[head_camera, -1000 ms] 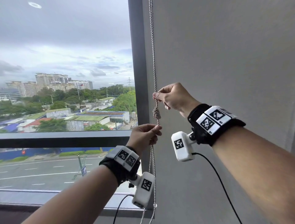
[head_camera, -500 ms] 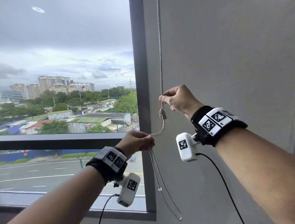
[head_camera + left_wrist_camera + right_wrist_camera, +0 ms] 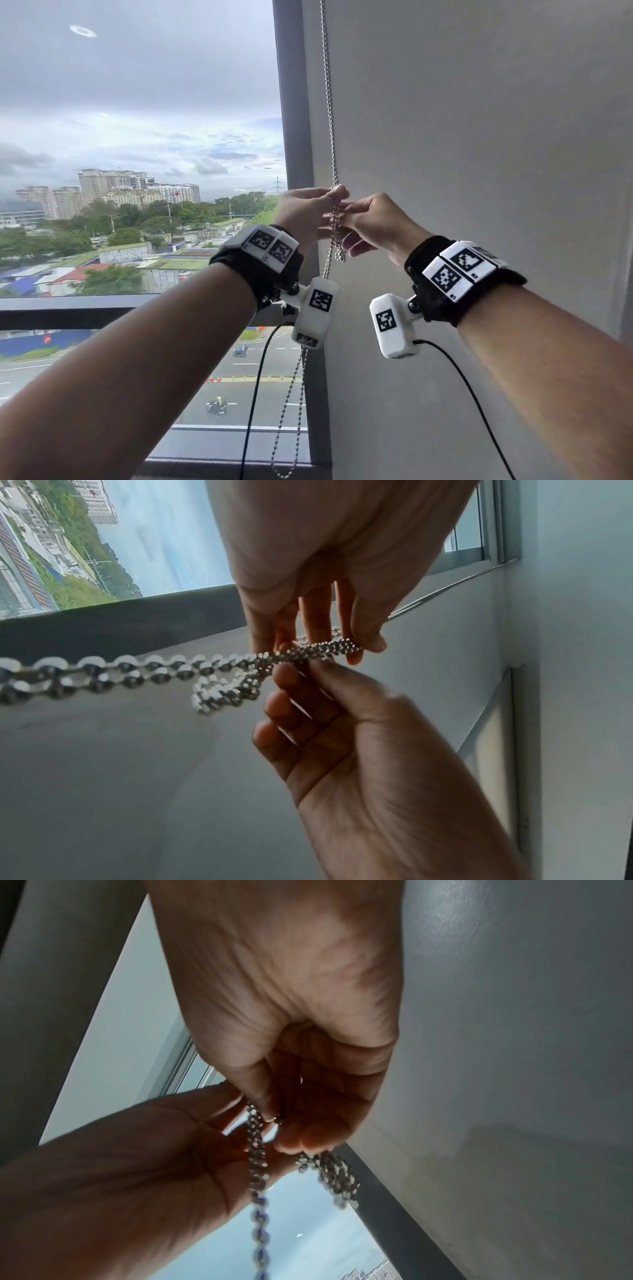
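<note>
A metal bead chain (image 3: 329,102) hangs beside the window frame, doubled into a short bunched loop (image 3: 339,253) just below my hands. My left hand (image 3: 337,197) pinches the chain from the left at chest height. My right hand (image 3: 346,214) pinches it from the right, fingertips almost touching the left's. In the left wrist view my left hand (image 3: 356,645) holds the twisted strands (image 3: 322,647) between thumb and fingers, with my right hand (image 3: 287,669) just below. In the right wrist view my right hand (image 3: 274,1121) pinches the chain (image 3: 257,1164) against my left hand (image 3: 154,1150).
The dark window frame (image 3: 291,102) stands right behind the chain, with glass and a city view to the left. A plain grey surface (image 3: 479,137) fills the right. The chain's long lower loop (image 3: 284,445) dangles near the sill (image 3: 222,467). Black cables hang from both wrist cameras.
My left hand has risen from below the knot to meet the right hand, bringing the chain with it. The right hand stayed near the same spot on the chain.
</note>
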Tool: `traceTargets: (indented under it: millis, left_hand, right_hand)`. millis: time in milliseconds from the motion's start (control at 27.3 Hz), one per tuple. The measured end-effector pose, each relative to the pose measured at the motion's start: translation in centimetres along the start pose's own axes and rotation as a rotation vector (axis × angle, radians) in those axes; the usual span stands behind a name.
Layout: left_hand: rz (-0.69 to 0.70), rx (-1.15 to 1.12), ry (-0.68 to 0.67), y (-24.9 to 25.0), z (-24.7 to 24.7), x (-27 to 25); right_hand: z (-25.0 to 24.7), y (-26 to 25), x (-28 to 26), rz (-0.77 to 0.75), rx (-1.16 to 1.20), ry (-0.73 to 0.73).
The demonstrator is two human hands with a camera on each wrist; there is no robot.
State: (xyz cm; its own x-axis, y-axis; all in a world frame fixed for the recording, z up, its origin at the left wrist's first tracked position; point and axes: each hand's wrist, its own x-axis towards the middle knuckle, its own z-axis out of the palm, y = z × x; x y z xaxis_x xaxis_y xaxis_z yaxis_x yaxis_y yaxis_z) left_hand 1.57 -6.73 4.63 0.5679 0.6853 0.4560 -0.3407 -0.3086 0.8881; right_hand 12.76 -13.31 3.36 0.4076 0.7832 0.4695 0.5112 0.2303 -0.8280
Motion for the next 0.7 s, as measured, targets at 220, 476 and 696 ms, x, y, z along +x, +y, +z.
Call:
traceTargets:
  millis: [220, 476, 696]
  left_hand:
    - [-0.04, 0.05, -0.016, 0.1, -0.9, -0.5]
    - [-0.038, 0.138, 0.001, -0.1, -1.6, -0.8]
    - [-0.11, 0.164, -0.042, 0.0, -1.3, -0.6]
  right_hand:
    - [0.2, -0.2, -1.2, -0.035, -0.1, -0.022]
    - [-0.1, -1.8, 0.5, -0.052, 0.06, 0.244]
    - [0.2, -3.3, -0.2, 0.046, 0.288, 0.052]
